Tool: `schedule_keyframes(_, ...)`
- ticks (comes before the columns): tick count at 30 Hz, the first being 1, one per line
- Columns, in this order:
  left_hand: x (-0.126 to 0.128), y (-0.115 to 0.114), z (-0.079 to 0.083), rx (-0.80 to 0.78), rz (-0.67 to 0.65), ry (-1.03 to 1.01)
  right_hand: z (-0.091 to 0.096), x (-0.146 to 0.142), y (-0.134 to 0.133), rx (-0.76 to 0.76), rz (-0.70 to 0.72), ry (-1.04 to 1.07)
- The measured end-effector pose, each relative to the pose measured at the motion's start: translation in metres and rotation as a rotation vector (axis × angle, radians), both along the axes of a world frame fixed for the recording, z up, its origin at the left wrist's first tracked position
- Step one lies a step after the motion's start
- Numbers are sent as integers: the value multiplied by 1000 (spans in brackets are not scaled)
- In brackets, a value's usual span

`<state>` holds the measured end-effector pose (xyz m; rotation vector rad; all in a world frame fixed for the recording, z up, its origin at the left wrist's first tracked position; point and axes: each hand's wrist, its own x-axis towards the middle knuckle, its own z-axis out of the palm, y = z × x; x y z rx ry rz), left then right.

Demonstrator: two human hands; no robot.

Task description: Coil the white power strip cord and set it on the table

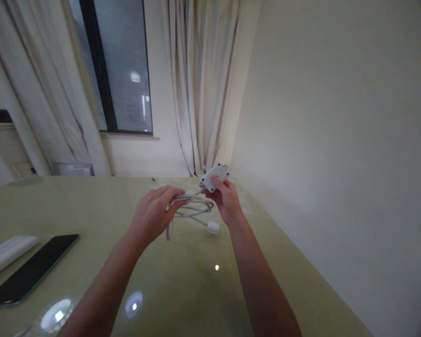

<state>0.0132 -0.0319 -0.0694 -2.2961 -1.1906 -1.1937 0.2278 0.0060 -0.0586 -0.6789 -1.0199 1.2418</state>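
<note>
My right hand (221, 195) grips the small white box of an extension cord (214, 177), thumb pressed on its flat face. Dark dots mark the corners of this face, and a small metal loop sticks out at its far end. From the near end runs a white cable (192, 214), gathered in loose loops. My left hand (159, 206) pinches those loops between thumb and fingers, left of the box. Below the loops, at the cable's end, a white plug (213, 228) hangs over or rests on the table; I cannot tell which.
The glossy yellow-green table (182, 290) reflects ceiling lights. At left lie a black phone-like slab (35, 267) and a long white object (10, 252), possibly a power strip. A tiny dark piece (153, 179) lies near the far edge. A wall (319, 164) borders the right side; curtains (203, 84) hang behind.
</note>
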Motion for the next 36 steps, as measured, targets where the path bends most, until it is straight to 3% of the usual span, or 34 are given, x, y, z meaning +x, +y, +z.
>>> schedule_keyframes(4,5,-2,-3,84,29,17,-5,-16,-1,-34,57,-60)
schedule_keyframes(8,2,-2,-3,144,34,52,-11,-25,2,-78,-28,-81)
schedule_keyframes(12,-2,-2,-2,265,15,89,-10,-26,-1,-25,-107,-126)
schedule_keyframes(16,-3,-3,0,368,-32,30,-3,-23,-12,15,10,-215)
schedule_keyframes(22,-6,0,2,306,0,22,2,-14,-20,70,151,-353)
schedule_keyframes(24,-9,2,2,305,-5,50,-1,-13,-17,114,85,-438)
schedule_keyframes(26,-12,4,2,311,-29,67,-5,-13,-12,169,-67,-505)
schedule_keyframes(29,-14,5,2,291,-53,48,-6,-10,-5,219,-225,-500)
schedule_keyframes(34,-13,4,3,253,-17,-13,1,1,-6,197,4,-496)
schedule_keyframes(36,-13,2,4,252,-42,-47,1,3,-6,185,10,-495)
